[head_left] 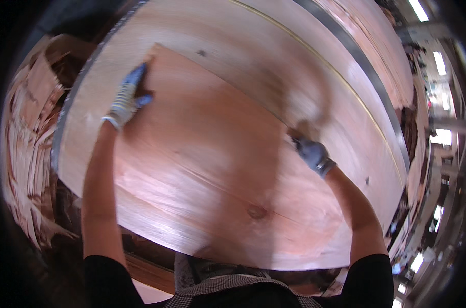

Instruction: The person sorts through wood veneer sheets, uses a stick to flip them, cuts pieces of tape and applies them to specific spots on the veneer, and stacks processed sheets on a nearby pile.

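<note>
Checked cloth (243, 280) sits nearest, between my two black sleeves (370, 281). Past it spreads a broad, pale wooden surface (374, 159), dark-rimmed and crossed by one yellow line (315, 52). Ragged thin wood (27, 174) heaps up on the left, layered sheets (381, 56) lie beyond the far rim, and several bright lights (439, 62) show in the blurred room to the right. One reddish wood sheet (202, 133), bearing one large knot (257, 211), lies on that surface. I count two gloves: left hand (126, 98) at the sheet's left edge, thumb apart from its fingers; right hand (313, 154) near its far edge, fingers curled. Whether either clamps the wood, I cannot tell.
</note>
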Tool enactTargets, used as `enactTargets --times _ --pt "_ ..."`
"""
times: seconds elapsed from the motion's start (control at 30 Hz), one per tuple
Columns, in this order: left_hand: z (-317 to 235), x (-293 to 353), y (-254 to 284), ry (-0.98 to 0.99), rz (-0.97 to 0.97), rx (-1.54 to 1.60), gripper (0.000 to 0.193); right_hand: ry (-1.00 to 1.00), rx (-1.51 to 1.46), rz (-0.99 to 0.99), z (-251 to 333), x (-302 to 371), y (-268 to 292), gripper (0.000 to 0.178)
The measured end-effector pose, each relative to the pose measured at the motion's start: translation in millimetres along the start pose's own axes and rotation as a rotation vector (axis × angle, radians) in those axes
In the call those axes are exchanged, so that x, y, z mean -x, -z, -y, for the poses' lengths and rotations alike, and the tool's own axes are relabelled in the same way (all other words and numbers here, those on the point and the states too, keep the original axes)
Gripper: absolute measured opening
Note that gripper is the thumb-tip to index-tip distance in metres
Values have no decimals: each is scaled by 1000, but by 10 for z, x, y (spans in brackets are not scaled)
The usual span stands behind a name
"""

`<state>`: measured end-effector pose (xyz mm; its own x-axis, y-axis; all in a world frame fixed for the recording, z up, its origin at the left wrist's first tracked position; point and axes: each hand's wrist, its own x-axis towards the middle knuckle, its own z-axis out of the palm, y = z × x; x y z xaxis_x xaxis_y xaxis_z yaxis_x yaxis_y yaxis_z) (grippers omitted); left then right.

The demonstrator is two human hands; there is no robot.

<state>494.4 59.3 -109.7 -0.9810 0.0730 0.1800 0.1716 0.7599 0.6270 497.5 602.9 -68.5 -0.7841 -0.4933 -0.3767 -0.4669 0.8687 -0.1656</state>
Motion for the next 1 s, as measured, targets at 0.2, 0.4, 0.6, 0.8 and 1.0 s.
enactTargets --times 0.2,0.4,0.6,0.8,1.0 --pt "-1373 -190 -797 60 274 -402 40 -263 -36 262 -480 900 158 41" --pt "-4024 560 -3022 -267 87 77 35 100 176 -219 -1223 1115 -309 39" --pt "-4071 695 -3113 -432 -27 -333 41 -297 -14 -233 -1835 3008 -1059 29" --pt "-4246 635 -3137 -448 8 -376 43 -859 -273 6 -979 4882 -1771 21" --pt "-4268 673 -3101 -439 11 -372 45 -690 -181 -395 -1268 4955 -1483 18"
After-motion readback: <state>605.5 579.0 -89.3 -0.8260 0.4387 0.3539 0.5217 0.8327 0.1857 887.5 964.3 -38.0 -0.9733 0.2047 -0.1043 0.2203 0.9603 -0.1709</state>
